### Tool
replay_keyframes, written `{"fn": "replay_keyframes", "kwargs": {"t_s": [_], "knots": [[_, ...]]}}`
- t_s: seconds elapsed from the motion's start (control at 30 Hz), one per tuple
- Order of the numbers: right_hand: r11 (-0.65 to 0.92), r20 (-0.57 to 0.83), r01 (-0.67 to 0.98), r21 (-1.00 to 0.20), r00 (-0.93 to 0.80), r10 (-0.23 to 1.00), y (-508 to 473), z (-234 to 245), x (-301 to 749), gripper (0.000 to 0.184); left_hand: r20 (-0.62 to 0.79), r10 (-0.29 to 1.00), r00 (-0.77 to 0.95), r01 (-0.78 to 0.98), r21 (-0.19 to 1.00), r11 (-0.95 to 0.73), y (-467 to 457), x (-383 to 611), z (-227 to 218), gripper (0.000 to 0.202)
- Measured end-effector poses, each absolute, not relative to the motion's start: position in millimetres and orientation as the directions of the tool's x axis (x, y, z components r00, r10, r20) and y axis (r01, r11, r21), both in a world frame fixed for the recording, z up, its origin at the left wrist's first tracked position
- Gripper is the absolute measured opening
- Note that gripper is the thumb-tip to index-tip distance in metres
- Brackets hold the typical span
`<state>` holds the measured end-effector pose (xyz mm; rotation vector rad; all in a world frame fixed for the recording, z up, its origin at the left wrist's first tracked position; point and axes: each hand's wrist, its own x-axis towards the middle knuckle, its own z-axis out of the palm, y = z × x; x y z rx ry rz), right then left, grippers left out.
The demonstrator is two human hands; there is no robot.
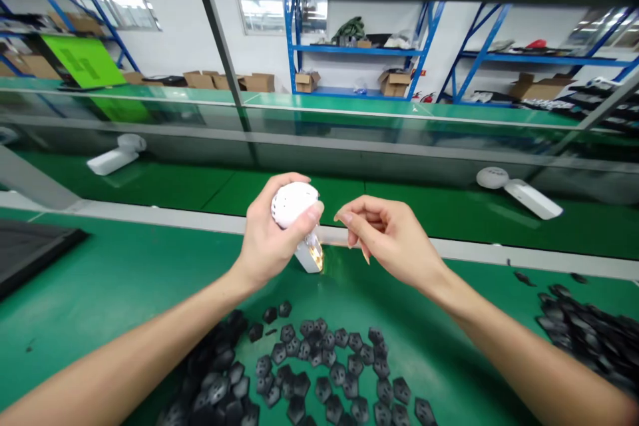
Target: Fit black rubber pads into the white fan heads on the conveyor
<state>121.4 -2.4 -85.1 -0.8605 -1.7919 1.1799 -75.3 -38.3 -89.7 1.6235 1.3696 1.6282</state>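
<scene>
Head view: left hand [267, 239] grips perforated white plastic dome [293, 204].

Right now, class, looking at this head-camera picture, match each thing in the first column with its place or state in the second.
First column
1. Left hand
2. Right hand
3. Dark grey faceted pieces
4. Cardboard box

Second column
A. On the bottom level of a blue metal rack
B. Scattered on a green mat
C. Gripping a white perforated dome
D. Fingers curled, holding nothing visible

Right pairs: 1-C, 2-D, 3-B, 4-A
</scene>
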Motion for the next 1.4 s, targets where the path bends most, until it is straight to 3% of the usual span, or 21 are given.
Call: {"fn": "replay_keyframes", "kwargs": {"t_s": [0.2, 0.27, 0.47, 0.6, 0.67, 0.73, 0.83, 0.9, 0.97, 1.07, 1.13, 1.2, 1.3, 1.4], "knots": [[0.533, 0.190, 0.280, -0.798, -0.723, 0.664, -30.4, -102.2, 106.6, 0.019, 0.366, 0.893, -0.261, 0.165, 0.929, -0.332, -24.3, -76.4, -89.1, 0.050], [0.655, 0.212, 0.313, -0.688, -0.776, 0.594, -37.1, -113.6, 98.0, 0.008, 0.312, 0.897, -0.313, 0.079, 0.950, -0.303, -16.4, -80.1, -90.9, 0.052], [0.856, 0.175, 0.358, -0.373, -0.879, 0.444, -45.9, -132.8, 84.0, 0.008, 0.066, 0.920, -0.385, -0.248, 0.954, -0.172, 8.1, -99.2, -103.1, 0.048], [0.957, 0.300, 0.283, -0.062, -0.909, 0.289, -53.4, -139.2, 80.1, 0.006, -0.111, 0.969, -0.219, -0.406, 0.914, 0.012, 14.7, -109.6, -115.5, 0.043], [0.970, 0.365, 0.232, 0.079, -0.912, 0.188, -58.1, -144.4, 77.3, 0.002, -0.127, 0.991, -0.053, -0.389, 0.916, 0.096, 12.3, -111.9, -119.0, 0.041], [0.964, 0.421, 0.208, 0.165, -0.899, 0.122, -62.2, -151.0, 74.0, 0.009, -0.133, 0.989, 0.068, -0.315, 0.938, 0.148, 9.6, -114.1, -119.2, 0.045], [0.953, 0.490, 0.229, 0.198, -0.865, 0.106, -64.3, -160.7, 69.5, 0.018, -0.107, 0.993, 0.044, -0.008, 0.994, 0.108, 16.2, -128.3, -115.5, 0.046], [0.958, 0.516, 0.239, 0.159, -0.847, 0.126, -61.9, -163.9, 69.0, 0.017, -0.026, 0.994, -0.110, 0.229, 0.972, 0.051, 30.0, -152.9, -111.4, 0.041], [0.969, 0.502, 0.247, 0.023, -0.841, 0.202, -56.6, -163.4, 71.8, 0.015, 0.080, 0.947, -0.311, 0.384, 0.922, 0.048, 47.0, -191.0, -105.8, 0.034], [0.872, 0.368, 0.284, -0.398, -0.821, 0.436, -44.7, -161.7, 79.1, 0.020, 0.241, 0.789, -0.566, 0.556, 0.817, 0.149, 64.0, -262.8, -97.6, 0.031], [0.681, 0.247, 0.295, -0.670, -0.776, 0.580, -35.5, -165.4, 81.8, 0.024, 0.308, 0.691, -0.655, 0.614, 0.749, 0.249, 63.3, -309.5, -94.5, 0.033], [0.459, 0.140, 0.282, -0.843, -0.708, 0.692, -26.9, -173.8, 81.3, 0.027, 0.351, 0.623, -0.698, 0.643, 0.691, 0.331, 54.6, -348.0, -93.8, 0.029], [0.210, -0.013, 0.274, -0.939, -0.635, 0.772, -17.5, -187.7, 77.3, 0.034, 0.409, 0.611, -0.678, 0.697, 0.621, 0.358, 42.9, -386.5, -96.5, 0.024], [0.095, -0.134, 0.320, -0.943, -0.623, 0.770, -13.9, -194.9, 74.6, 0.033, 0.428, 0.629, -0.649, 0.722, 0.607, 0.332, 49.7, -407.4, -100.3, 0.029]]}}
